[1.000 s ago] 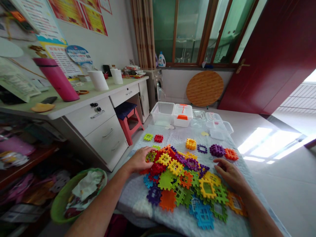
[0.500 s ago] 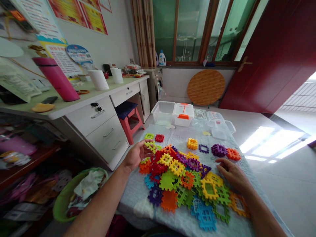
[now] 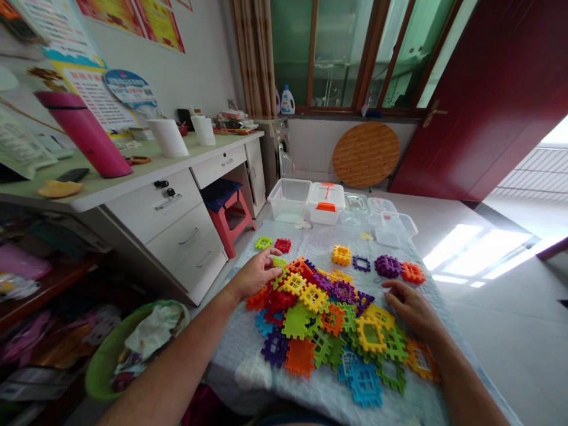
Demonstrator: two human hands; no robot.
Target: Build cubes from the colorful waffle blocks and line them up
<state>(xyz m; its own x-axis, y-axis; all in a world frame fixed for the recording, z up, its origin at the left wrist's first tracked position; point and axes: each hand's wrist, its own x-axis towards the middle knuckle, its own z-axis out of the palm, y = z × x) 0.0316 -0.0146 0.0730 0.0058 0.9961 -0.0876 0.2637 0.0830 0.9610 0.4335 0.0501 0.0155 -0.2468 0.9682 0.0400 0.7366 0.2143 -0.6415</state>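
Note:
A heap of coloured interlocking plastic squares lies on a pale quilted cloth. My left hand is at the heap's upper left corner, its thumb and fingers pinched on a light green square. My right hand rests at the heap's right edge, fingers stretched out and holding nothing. Beyond the heap, single pieces lie apart: a green one, a red one, a yellow one, a purple frame, a purple stack and an orange one.
Clear plastic boxes, one with an orange-handled lid, and loose lids stand at the cloth's far end. On the left are a white desk, a red stool and a green basin. A round wooden board leans on the far wall.
My left hand lifted a light green square off the heap's left corner, then lowered it back toward the heap. My right hand stayed put at the right edge.

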